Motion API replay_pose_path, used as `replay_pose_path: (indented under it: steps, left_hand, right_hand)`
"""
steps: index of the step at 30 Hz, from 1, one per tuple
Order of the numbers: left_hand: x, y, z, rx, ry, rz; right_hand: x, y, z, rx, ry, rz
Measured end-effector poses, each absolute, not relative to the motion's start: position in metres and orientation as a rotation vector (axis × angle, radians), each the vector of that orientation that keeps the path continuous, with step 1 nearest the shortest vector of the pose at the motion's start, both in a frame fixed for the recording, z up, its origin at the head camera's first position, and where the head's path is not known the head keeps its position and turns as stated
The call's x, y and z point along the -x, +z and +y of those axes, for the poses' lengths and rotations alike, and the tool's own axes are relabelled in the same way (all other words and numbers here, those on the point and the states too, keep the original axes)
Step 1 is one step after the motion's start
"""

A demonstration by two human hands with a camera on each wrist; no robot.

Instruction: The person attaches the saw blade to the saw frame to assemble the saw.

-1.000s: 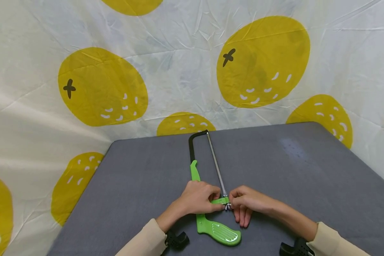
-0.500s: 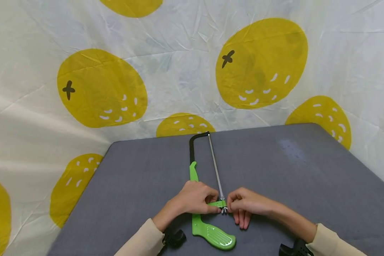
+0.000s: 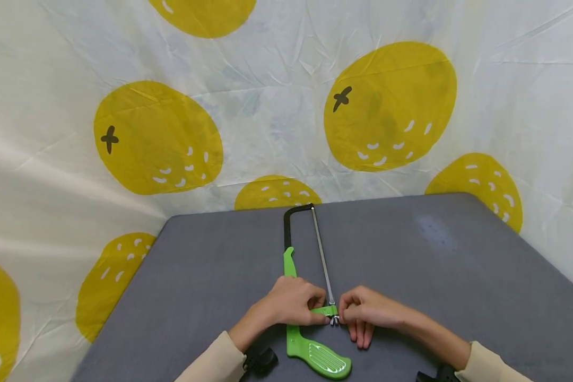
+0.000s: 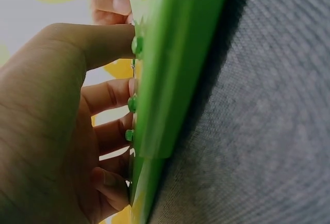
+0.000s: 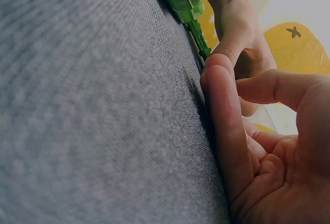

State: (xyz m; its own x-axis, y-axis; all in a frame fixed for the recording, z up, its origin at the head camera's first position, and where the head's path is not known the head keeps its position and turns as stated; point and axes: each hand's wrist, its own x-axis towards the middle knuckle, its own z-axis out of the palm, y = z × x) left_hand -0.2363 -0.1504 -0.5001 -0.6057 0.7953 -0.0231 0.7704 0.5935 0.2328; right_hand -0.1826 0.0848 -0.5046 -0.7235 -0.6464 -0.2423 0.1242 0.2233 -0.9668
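A hacksaw [image 3: 319,361] with a green handle, black front bow and thin metal blade [image 3: 322,257] lies on the grey table. My left hand [image 3: 293,301] reaches over its green frame, holding it near the short crossbar [image 3: 328,311]. In the left wrist view, that hand's fingers [image 4: 105,96] bend against the frame's side. A small silver wing nut [image 3: 334,320] sits at the crossbar's near end. My right hand [image 3: 370,309] has its thumb and index finger bent together at the wing nut, the other fingers resting lower. The fingertips' contact is partly hidden.
The grey cloth-covered table [image 3: 219,254] extends around the saw, its back edge just beyond the bow. A white curtain [image 3: 277,116] printed with yellow fruit hangs behind and at the sides. Black wrist cameras [image 3: 262,362] sit beneath the beige sleeves.
The saw's handle end has shifted slightly left, and both hands stay close to the crossbar. The whole head view has tipped up a little.
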Motion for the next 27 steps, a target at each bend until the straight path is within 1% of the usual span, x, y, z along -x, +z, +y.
replay_pose_path:
  steps: [19,23,27]
  left_hand:
    - [0.239,-0.502,-0.148,-1.318,0.294,2.69]
    - [0.238,-0.494,-0.152,-1.326,0.346,2.653]
    - [0.242,-0.478,-0.163,-1.23,0.494,2.596]
  right_hand:
    - [0.189,-0.509,0.089,0.502,-1.549,1.831]
    - [0.191,-0.506,0.09,0.51,-1.547,1.789]
    - [0.196,-0.497,0.097,0.504,-1.53,1.795]
